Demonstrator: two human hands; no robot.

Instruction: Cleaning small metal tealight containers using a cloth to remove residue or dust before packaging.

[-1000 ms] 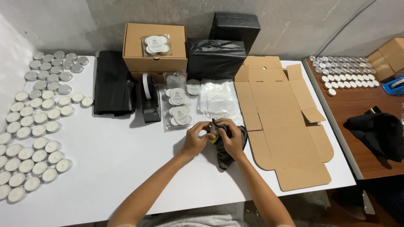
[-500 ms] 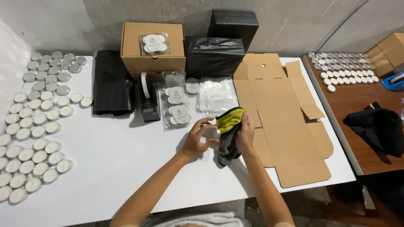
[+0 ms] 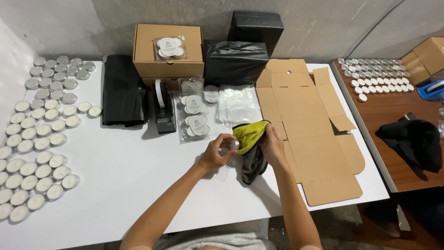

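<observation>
Head view looks down on a white tabletop (image 3: pixel 115 176); the left hand (image 3: pixel 216 153) is curled around a small round tealight candle (image 3: pixel 232 145), held just above the surface near the middle; the right hand (image 3: pixel 273 146) grips a yellow-and-grey cloth (image 3: pixel 249 139), pressed against the candle, its grey end hanging down to the tabletop; just beyond lie clear packets of candles (image 3: pixel 196 121) beside a black tape dispenser (image 3: pixel 163 109); a flat unfolded cardboard box (image 3: pixel 305 125) lies to the right; rows of loose tealights (image 3: pixel 32 153) cover the left side.
</observation>
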